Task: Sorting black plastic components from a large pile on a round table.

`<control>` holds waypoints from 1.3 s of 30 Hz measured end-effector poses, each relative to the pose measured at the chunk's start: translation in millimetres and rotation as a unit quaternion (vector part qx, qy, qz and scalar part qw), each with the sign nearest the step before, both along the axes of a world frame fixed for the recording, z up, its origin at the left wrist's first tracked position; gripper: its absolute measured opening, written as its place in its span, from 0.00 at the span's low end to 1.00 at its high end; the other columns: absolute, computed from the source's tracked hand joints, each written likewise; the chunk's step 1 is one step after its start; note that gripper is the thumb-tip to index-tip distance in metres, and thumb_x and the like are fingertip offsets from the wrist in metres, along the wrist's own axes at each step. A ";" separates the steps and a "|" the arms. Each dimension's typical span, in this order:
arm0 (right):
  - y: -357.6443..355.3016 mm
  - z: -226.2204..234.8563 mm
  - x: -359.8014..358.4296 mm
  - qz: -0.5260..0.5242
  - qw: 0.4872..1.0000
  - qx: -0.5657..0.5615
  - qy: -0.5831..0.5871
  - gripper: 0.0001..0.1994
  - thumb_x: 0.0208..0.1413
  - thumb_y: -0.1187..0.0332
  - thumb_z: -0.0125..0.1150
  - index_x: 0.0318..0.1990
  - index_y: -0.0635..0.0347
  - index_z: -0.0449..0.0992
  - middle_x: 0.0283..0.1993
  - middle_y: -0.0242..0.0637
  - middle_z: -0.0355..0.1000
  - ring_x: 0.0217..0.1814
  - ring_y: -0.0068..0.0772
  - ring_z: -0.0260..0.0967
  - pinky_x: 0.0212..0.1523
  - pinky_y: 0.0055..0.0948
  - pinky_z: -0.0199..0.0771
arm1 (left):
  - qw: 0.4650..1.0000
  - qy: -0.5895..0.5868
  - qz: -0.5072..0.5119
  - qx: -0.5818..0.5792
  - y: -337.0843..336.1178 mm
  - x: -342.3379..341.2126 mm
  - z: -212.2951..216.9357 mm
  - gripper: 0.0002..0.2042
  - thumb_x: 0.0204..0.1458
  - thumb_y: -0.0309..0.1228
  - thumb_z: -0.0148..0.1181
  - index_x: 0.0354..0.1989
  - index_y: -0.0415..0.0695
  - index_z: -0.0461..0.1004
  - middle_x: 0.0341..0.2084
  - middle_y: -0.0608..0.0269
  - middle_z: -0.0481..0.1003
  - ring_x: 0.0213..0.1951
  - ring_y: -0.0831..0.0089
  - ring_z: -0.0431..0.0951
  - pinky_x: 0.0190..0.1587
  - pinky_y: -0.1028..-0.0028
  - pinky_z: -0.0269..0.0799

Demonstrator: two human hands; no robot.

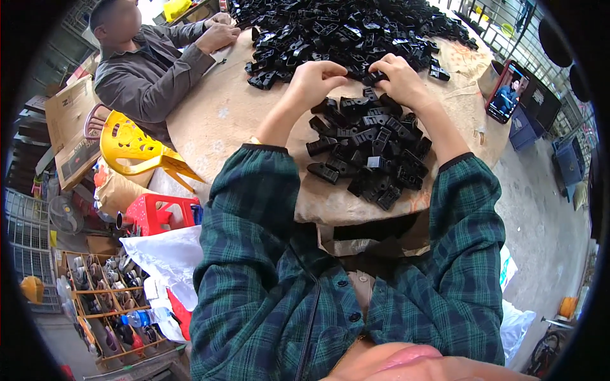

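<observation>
My left hand [318, 82] is at the near edge of a big heap of black plastic parts [343, 38]. Its fingers are curled, with a gap between thumb and forefinger and no part visible there. My right hand [401, 81] is just across from it, fingertips closed on a black plastic part [379, 77] that blends into the dark heap. Below both hands, between my forearms, a smaller pile of black plastic parts [372, 149] lies on the tablecloth [216, 136]. One piece in it catches a bright reflection.
A phone [506, 92] leans at the table's right edge. At the far left another person [149, 70] sits working at the table. Nearby are a yellow chair [130, 143] and a red stool [155, 213]. An open paper bag [375, 244] hangs below the front edge.
</observation>
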State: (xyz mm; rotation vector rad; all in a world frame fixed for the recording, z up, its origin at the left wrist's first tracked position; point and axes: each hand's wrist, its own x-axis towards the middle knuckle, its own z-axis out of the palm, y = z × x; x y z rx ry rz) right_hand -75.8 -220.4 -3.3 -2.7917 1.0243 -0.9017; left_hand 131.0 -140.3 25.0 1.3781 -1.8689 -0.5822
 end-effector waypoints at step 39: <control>48.3 25.7 9.6 0.184 0.864 0.268 -0.385 0.17 0.49 0.79 0.57 0.49 0.66 0.69 0.41 0.38 0.73 0.42 0.22 0.69 0.45 0.20 0.70 | 0.972 0.224 0.026 -0.063 7.7 -30.3 6.4 0.10 0.45 0.22 0.59 0.37 0.33 0.74 0.28 0.61 0.77 0.30 0.81 0.74 0.34 0.82 0.70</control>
